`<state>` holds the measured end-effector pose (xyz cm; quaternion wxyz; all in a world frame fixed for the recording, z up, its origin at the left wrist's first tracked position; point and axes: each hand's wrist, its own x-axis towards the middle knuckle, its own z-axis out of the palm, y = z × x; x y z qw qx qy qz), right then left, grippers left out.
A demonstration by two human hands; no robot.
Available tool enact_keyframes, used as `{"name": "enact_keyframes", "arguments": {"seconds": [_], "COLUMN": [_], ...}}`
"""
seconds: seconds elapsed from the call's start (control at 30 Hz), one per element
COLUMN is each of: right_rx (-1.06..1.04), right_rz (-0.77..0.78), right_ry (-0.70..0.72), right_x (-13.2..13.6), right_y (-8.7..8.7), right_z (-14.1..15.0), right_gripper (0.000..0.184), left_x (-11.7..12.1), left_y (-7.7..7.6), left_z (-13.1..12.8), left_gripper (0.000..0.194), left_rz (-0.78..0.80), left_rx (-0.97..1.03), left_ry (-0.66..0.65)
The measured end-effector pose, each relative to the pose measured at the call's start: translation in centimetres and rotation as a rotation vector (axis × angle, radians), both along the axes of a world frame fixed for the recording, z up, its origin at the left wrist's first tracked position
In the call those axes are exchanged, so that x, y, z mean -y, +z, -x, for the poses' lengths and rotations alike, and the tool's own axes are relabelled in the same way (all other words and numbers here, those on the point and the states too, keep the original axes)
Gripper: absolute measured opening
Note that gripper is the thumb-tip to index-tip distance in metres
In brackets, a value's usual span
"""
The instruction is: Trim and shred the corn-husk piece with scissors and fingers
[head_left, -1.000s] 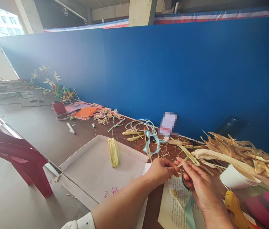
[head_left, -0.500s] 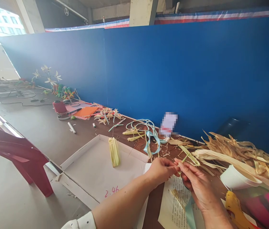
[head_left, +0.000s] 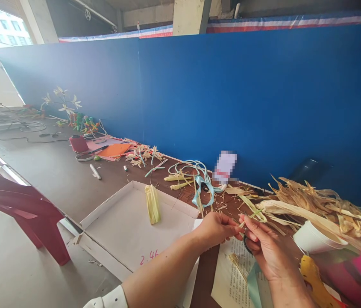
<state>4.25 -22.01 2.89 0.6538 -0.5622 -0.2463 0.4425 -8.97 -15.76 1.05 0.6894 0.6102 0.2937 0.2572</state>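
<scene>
My left hand [head_left: 218, 231] reaches in from the lower left, its thumb and forefinger pinched on a narrow pale-green husk strip [head_left: 242, 224]. Close beside it, the fingers of my right hand [head_left: 268, 248] are closed around the other side of the strip. A dark loop, like a scissors handle [head_left: 247, 244], shows within the right fingers; the rest is hidden. Below the hands lies a printed sheet [head_left: 228, 278] with a light-blue ribbon [head_left: 254, 284] and a bit of dry husk [head_left: 237, 266]. Left of them, a yellow-green husk bundle [head_left: 152, 205] rests in a white box lid [head_left: 125, 226].
Dried corn husks [head_left: 318, 201] are heaped at the right, by a white cup [head_left: 318, 237] and a yellow-handled tool [head_left: 311, 273]. Cords and light-blue ribbon [head_left: 204, 188] lie behind the box. A blue panel [head_left: 180, 94] backs the table; a red chair [head_left: 36, 214] stands left.
My hands have drawn slightly apart, the right one shifting a little to the right and turning. More of the dark loop shows now. The camera view has moved slightly.
</scene>
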Motion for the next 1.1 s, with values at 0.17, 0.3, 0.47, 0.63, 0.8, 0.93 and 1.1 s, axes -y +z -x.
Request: {"name": "enact_keyframes", "arguments": {"seconds": [0.17, 0.3, 0.47, 0.63, 0.8, 0.93, 1.1], "right_rx": [0.038, 0.092, 0.121, 0.153, 0.163, 0.215, 0.259], "right_rz": [0.004, -0.023, -0.099, -0.173, -0.201, -0.190, -0.184], "right_ry": [0.022, 0.019, -0.111, -0.193, -0.220, -0.231, -0.223], "right_x": [0.16, 0.23, 0.08, -0.07, -0.05, 0.03, -0.13], "right_y": [0.11, 0.06, -0.26, -0.33, -0.42, -0.45, -0.84], "right_z": [0.28, 0.23, -0.07, -0.05, 0.12, 0.23, -0.51], "right_gripper": [0.027, 0.029, 0.032, 0.033, 0.030, 0.031, 0.033], "left_x": [-0.10, -0.06, -0.30, -0.45, -0.42, -0.46, -0.40], "left_y": [-0.43, 0.00, 0.32, -0.08, -0.26, -0.32, -0.12], "left_z": [-0.20, 0.03, 0.35, 0.19, 0.05, -0.16, -0.38], "left_gripper": [0.039, 0.038, 0.033, 0.032, 0.027, 0.019, 0.023], "left_rz": [0.028, 0.045, 0.078, 0.102, 0.095, 0.036, 0.014], "left_rx": [0.015, -0.015, -0.054, -0.025, -0.017, -0.123, -0.196], "left_ry": [0.015, 0.005, -0.051, -0.034, -0.035, 0.011, 0.061]}}
